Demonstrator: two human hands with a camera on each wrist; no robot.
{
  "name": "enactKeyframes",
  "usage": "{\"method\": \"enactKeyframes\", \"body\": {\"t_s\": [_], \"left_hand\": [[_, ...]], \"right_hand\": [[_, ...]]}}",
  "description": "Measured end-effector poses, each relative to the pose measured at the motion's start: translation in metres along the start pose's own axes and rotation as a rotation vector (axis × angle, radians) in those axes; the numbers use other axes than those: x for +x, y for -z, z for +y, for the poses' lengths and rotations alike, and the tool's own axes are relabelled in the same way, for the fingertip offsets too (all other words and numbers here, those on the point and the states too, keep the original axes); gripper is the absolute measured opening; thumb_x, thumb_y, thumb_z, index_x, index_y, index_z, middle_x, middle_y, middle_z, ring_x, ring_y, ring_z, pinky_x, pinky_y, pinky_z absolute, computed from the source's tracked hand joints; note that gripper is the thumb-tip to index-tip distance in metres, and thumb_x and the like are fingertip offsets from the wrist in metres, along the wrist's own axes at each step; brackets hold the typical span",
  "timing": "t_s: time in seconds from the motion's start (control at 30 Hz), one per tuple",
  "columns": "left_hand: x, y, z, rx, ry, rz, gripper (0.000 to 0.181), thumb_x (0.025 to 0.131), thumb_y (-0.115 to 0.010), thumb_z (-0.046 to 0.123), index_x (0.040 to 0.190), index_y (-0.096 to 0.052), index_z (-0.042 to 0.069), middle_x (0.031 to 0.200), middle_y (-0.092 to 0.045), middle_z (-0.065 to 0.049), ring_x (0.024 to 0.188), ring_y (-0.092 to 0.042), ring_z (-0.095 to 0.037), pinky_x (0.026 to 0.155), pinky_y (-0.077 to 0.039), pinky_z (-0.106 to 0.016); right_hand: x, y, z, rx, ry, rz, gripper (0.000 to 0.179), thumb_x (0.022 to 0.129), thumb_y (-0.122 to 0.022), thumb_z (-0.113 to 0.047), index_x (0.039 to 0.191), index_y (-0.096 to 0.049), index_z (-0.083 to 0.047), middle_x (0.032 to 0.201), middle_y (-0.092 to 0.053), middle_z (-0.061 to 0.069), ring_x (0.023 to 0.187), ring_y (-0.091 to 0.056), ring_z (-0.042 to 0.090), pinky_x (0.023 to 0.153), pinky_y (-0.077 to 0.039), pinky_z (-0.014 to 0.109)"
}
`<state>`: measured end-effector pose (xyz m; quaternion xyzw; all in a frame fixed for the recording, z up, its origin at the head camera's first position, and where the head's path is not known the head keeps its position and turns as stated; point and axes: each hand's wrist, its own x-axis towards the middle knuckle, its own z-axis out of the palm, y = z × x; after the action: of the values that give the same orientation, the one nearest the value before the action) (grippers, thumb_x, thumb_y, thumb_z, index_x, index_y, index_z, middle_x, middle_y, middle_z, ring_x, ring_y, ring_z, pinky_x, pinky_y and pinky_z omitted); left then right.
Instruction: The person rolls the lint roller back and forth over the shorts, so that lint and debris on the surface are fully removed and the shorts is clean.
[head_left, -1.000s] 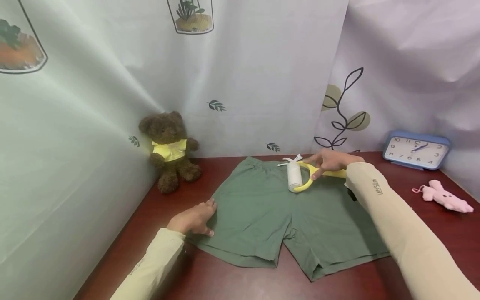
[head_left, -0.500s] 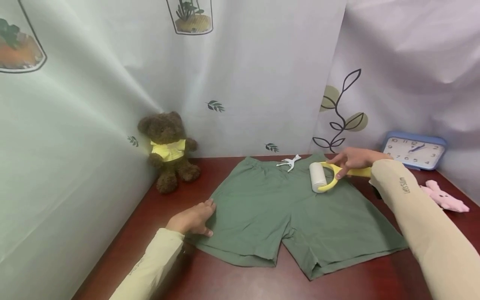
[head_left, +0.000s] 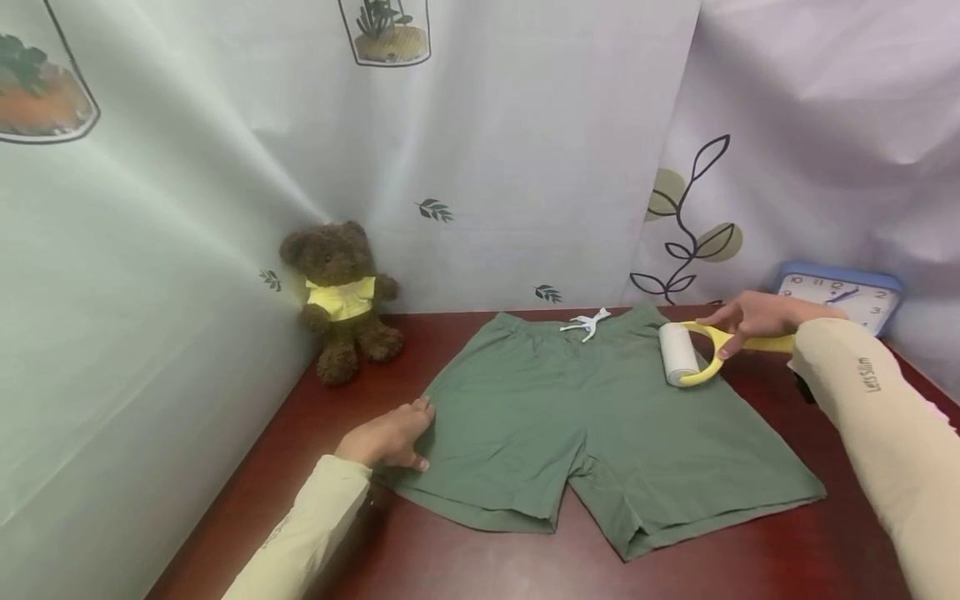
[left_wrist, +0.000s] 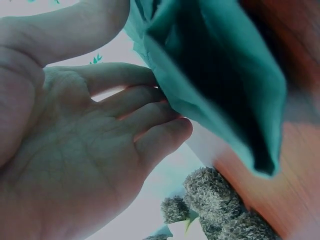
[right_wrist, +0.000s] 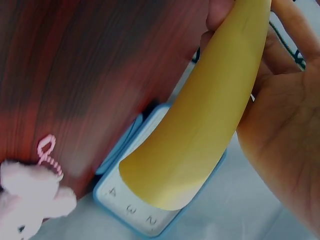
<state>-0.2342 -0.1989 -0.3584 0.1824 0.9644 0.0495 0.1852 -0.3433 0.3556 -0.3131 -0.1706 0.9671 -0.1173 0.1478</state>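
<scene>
Green shorts (head_left: 517, 417) lie spread flat on the dark red table, their white drawstring (head_left: 587, 323) at the waistband. My right hand (head_left: 757, 321) grips the yellow handle (right_wrist: 205, 105) of a lint roller. Its white roll (head_left: 678, 354) sits on the shorts near the right end of the waistband. My left hand (head_left: 386, 435) rests at the left edge of the shorts with its fingers fairly straight. In the left wrist view, the fingertips of that hand (left_wrist: 110, 120) touch the fabric beside an open leg hem (left_wrist: 220, 85).
A brown teddy bear (head_left: 341, 300) in a yellow shirt sits at the back left. At the back right stands a blue-framed clock (head_left: 847, 292), partly behind my right arm. A pink plush toy (right_wrist: 32, 197) lies near the clock. Patterned cloth (head_left: 525, 150) hangs behind the table.
My right hand has moved the lint roller rightward, from beside the drawstring to the right side of the waistband. The drawstring is uncovered. My left hand stays where it was.
</scene>
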Motion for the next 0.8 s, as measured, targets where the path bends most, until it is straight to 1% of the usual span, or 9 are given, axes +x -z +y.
{"method": "enactKeyframes", "body": {"t_s": [0.07,0.1,0.23,0.3,0.33,0.37,0.43,0.6,0.8], "left_hand": [[0.001,0.000,0.000,0.005,-0.001,0.002,0.084,0.084,-0.081,0.016,0.150,-0.036,-0.010,0.164,-0.026,-0.027,0.154,-0.025,-0.040,0.125,-0.028,-0.052],[0.001,0.000,0.000,0.008,-0.001,0.002,0.084,0.084,-0.081,0.016,0.150,-0.036,-0.010,0.164,-0.026,-0.027,0.154,-0.025,-0.040,0.125,-0.028,-0.052],[0.002,0.002,0.000,0.010,-0.002,0.003,0.085,0.084,-0.081,0.016,0.150,-0.036,-0.010,0.163,-0.026,-0.027,0.154,-0.025,-0.040,0.125,-0.028,-0.052],[0.001,0.002,-0.001,0.008,0.000,0.001,0.085,0.084,-0.081,0.016,0.151,-0.035,-0.010,0.163,-0.026,-0.027,0.154,-0.025,-0.040,0.125,-0.028,-0.052],[0.001,0.002,-0.001,0.007,0.000,0.000,0.085,0.084,-0.081,0.016,0.151,-0.035,-0.010,0.163,-0.026,-0.027,0.154,-0.025,-0.041,0.125,-0.028,-0.053],[0.001,0.002,-0.001,0.004,0.001,-0.001,0.085,0.084,-0.081,0.015,0.151,-0.035,-0.010,0.163,-0.026,-0.027,0.154,-0.025,-0.041,0.125,-0.028,-0.053],[0.001,0.003,-0.002,-0.001,0.002,0.002,0.085,0.084,-0.081,0.015,0.151,-0.035,-0.010,0.163,-0.026,-0.027,0.153,-0.025,-0.041,0.124,-0.028,-0.053],[0.000,0.001,-0.003,-0.023,-0.004,0.006,0.086,0.084,-0.080,0.015,0.152,-0.033,-0.010,0.163,-0.026,-0.028,0.153,-0.025,-0.042,0.125,-0.028,-0.054],[0.000,-0.001,-0.003,-0.013,-0.014,0.008,0.086,0.084,-0.081,0.016,0.151,-0.035,-0.010,0.162,-0.028,-0.029,0.153,-0.027,-0.042,0.124,-0.028,-0.053]], "right_hand": [[-0.006,0.002,0.005,0.004,-0.029,-0.009,0.082,0.077,-0.085,-0.040,0.139,-0.055,0.004,0.117,-0.069,0.026,0.096,-0.062,0.029,0.075,-0.051,0.038],[-0.009,0.003,0.008,0.000,-0.037,-0.015,0.081,0.078,-0.084,-0.040,0.139,-0.055,0.005,0.117,-0.068,0.028,0.096,-0.063,0.031,0.075,-0.052,0.039],[-0.022,0.007,0.018,-0.015,-0.058,-0.028,0.080,0.079,-0.083,-0.041,0.138,-0.055,0.007,0.124,-0.064,0.034,0.103,-0.064,0.038,0.078,-0.054,0.044],[-0.027,0.008,0.023,-0.013,-0.065,-0.041,0.079,0.081,-0.082,-0.040,0.137,-0.055,0.008,0.128,-0.061,0.037,0.109,-0.062,0.041,0.081,-0.055,0.044],[-0.028,0.008,0.024,-0.005,-0.074,-0.048,0.079,0.081,-0.082,-0.040,0.137,-0.055,0.008,0.128,-0.060,0.037,0.108,-0.061,0.040,0.080,-0.054,0.042],[-0.030,0.009,0.026,-0.005,-0.068,-0.052,0.079,0.081,-0.081,-0.039,0.137,-0.055,0.009,0.129,-0.059,0.038,0.109,-0.061,0.040,0.079,-0.054,0.041],[-0.031,0.009,0.025,-0.011,-0.052,-0.052,0.079,0.082,-0.081,-0.039,0.137,-0.054,0.010,0.130,-0.057,0.039,0.112,-0.060,0.046,0.082,-0.055,0.044],[-0.029,0.016,0.008,-0.057,0.007,-0.001,0.080,0.080,-0.083,-0.039,0.136,-0.055,0.010,0.134,-0.056,0.040,0.117,-0.058,0.055,0.088,-0.056,0.058],[-0.030,0.033,-0.028,0.017,0.081,0.062,0.079,0.080,-0.084,-0.036,0.142,-0.053,0.003,0.138,-0.058,0.032,0.124,-0.057,0.050,0.093,-0.055,0.056]]}}
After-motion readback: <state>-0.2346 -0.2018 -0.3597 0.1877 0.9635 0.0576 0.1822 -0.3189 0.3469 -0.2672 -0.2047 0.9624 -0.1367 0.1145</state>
